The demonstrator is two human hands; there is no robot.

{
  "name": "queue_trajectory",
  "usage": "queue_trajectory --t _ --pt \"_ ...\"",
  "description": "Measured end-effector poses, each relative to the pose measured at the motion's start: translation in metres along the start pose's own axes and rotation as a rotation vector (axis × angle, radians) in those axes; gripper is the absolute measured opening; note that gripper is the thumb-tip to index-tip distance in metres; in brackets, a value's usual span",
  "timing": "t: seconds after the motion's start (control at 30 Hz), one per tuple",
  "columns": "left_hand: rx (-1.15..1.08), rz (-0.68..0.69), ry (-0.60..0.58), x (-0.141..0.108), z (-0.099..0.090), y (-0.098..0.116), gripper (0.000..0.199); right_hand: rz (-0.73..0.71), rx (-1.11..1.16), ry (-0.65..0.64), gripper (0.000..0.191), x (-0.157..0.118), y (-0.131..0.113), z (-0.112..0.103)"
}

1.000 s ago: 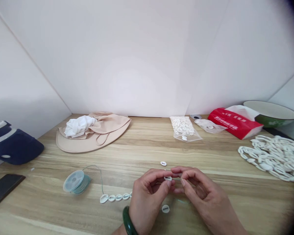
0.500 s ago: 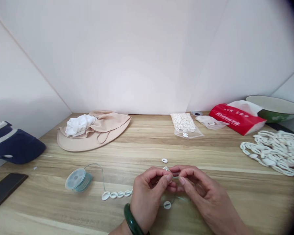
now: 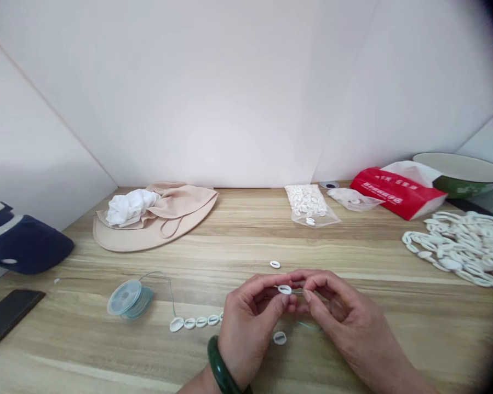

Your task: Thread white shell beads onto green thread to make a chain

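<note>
Left hand [image 3: 248, 323]: palm inward, thumb and forefinger pinched on one shell [image 3: 285, 289]
Right hand [image 3: 347, 320]: fingers curled, thumb and forefinger closed on thin cord [image 3: 298, 291], just right of held shell
Single shells: two, one [image 3: 275, 264] beyond grip, one [image 3: 279, 338] nearer side
Shell row [image 3: 195, 323]: five visible, left of grip
Spool [image 3: 129, 299]: one, farther left
Table [image 3: 246, 235]: wood-grain, below grip
Wall [image 3: 213, 109]: white, far behind grip

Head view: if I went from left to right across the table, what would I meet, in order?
Navy visor cap, spool of teal cord, row of cowrie shells, left hand, right hand, pile of shell strands.
</note>
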State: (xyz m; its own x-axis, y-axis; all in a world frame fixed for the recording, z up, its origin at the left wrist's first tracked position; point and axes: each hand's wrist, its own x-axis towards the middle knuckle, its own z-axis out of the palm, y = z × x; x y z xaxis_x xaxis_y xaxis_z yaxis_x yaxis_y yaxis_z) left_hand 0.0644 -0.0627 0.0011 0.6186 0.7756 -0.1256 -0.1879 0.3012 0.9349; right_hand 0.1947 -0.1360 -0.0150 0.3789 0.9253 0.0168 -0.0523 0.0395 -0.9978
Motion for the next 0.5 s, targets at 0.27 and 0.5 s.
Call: queue_trajectory --t 0.27,0.5 --pt "0.024 0.035 0.017 -0.0015 -0.002 -0.006 0.027 0.003 0.016 0.002 0.015 0.0 0.0016 0.0008" --pt "0.033 0.054 0.005 -0.0012 -0.0019 -0.0098 0.026 -0.006 -0.029 0.001 0.013 -0.0001 0.0016 -0.0012"
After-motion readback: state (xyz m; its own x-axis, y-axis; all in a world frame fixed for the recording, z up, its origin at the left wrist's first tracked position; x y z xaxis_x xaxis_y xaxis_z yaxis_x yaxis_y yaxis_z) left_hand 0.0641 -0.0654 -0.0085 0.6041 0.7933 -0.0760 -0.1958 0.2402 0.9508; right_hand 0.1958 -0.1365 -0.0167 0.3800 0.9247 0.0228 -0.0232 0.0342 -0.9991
